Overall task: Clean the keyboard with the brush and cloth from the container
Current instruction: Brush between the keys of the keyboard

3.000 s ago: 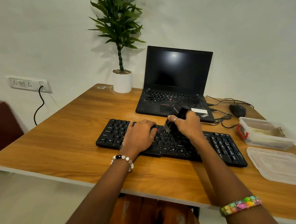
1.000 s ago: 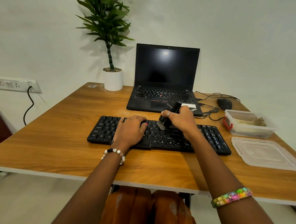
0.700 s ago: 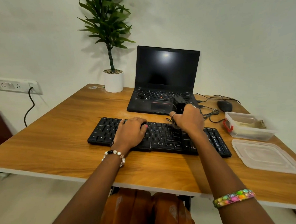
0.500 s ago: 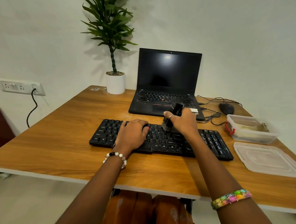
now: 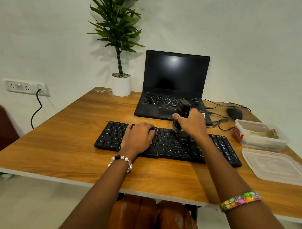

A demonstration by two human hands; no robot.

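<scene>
Since half a second ago the brush (image 5: 181,115) has tipped more upright, bristles on the keyboard's (image 5: 167,143) top rows. The right hand's (image 5: 192,122) fingers clench its handle; the left hand (image 5: 139,137) presses flat on the keyboard's left half. Hard strokes could pop keys or flick dust toward the laptop (image 5: 173,88) behind. The cloth waits in the container (image 5: 259,135), right of the keyboard on the bench (image 5: 60,136).
</scene>
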